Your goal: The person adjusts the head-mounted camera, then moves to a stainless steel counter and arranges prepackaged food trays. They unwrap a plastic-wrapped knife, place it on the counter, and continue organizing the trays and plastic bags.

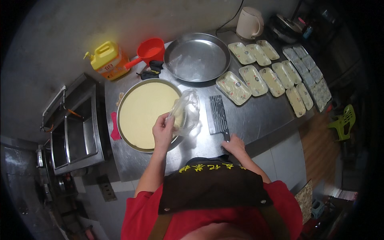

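My left hand (163, 130) pinches a crumpled clear plastic bag (189, 112) above the right side of a round metal pan (150, 80). A smooth, pale yellow slab (141, 117) fills that pan, and the bag hides part of its right edge. To the right of the pan, a cleaver (218, 115) lies on the stainless steel table (258, 120), its wide, dark-patterned blade pointing away from me. My right hand (235, 145) is closed around the end of its black handle.
Behind stands a large round metal pan (198, 60), beside a red dipper (151, 51) and a yellow jug (109, 60). Several film-wrapped trays (253, 80) and a rectangular tray of grey pieces (309, 75) sit right, near a kettle (249, 24). A metal sink (79, 132) is left.
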The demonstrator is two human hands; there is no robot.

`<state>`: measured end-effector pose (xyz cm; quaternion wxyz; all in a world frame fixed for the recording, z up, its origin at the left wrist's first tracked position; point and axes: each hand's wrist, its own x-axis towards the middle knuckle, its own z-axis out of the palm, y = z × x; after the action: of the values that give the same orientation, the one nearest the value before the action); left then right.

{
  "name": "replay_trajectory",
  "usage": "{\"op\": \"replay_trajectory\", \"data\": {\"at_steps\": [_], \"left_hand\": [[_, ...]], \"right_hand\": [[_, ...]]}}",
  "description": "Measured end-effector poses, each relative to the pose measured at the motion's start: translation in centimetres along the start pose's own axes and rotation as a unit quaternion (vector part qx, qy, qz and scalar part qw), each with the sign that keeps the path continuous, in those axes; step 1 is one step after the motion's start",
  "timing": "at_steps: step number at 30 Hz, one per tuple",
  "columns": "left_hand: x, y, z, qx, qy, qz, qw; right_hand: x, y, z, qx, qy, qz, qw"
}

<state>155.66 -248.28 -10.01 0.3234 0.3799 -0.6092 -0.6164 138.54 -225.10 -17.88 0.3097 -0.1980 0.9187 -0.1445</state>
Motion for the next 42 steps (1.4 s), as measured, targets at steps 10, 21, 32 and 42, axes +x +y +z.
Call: {"op": "replay_trajectory", "data": {"at_steps": [10, 21, 32, 42], "left_hand": [[3.2, -0.2, 2.4, 0.096, 0.003, 0.026, 0.995], [1.1, 2.0, 8.5, 0.273, -0.063, 0.259, 0.925], [-2.4, 0.7, 6.8, 0.249, -0.121, 0.373, 0.885], [8.3, -0.4, 8.0, -0.086, -0.106, -0.066, 0.988]], "right_hand": [[-5.2, 7.1, -4.1, 0.409, -0.077, -0.056, 0.908], [-4.3, 2.7, -4.7, 0.464, -0.145, -0.118, 0.866], [-2.7, 0.3, -4.1, 0.532, -0.096, -0.103, 0.835], [-2.7, 1.5, -3.6, 0.445, -0.119, -0.19, 0.867]]}}
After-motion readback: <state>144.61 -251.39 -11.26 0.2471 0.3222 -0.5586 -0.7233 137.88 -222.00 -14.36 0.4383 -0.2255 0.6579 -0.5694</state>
